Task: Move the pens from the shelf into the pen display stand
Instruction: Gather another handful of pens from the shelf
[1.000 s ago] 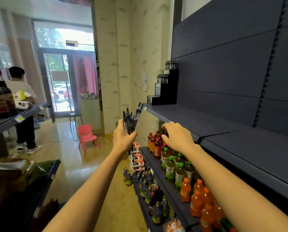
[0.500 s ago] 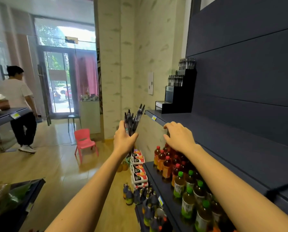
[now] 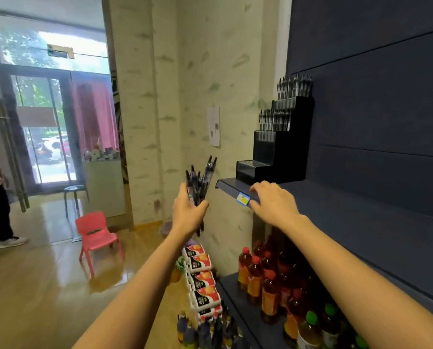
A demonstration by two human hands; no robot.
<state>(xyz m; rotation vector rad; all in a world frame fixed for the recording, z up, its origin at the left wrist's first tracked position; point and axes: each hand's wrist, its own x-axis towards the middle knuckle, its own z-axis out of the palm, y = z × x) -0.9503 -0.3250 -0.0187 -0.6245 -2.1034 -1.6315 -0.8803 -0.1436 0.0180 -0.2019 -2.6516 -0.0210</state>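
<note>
Pen display stand [image 3: 280,157]: top two tiers stocked, lower two look bare. Left hand [image 3: 187,212], short of stand, fingers wrapped round pen bundle [image 3: 200,177]. Right hand [image 3: 273,202] nearer stand, fingers loose, empty.

The left hand [image 3: 189,214] grips a bunch of pens [image 3: 201,177], standing up, beside the end of the shelf [image 3: 336,210]. The right hand [image 3: 273,202] rests on the shelf's front edge. A black step stand [image 3: 280,157] sits behind it, more pens up top.

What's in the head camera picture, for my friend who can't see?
The left hand grips a bunch of pens beside a dark shelf, and the right hand is at its front edge. A stepped pen stand sits farther along.
</note>
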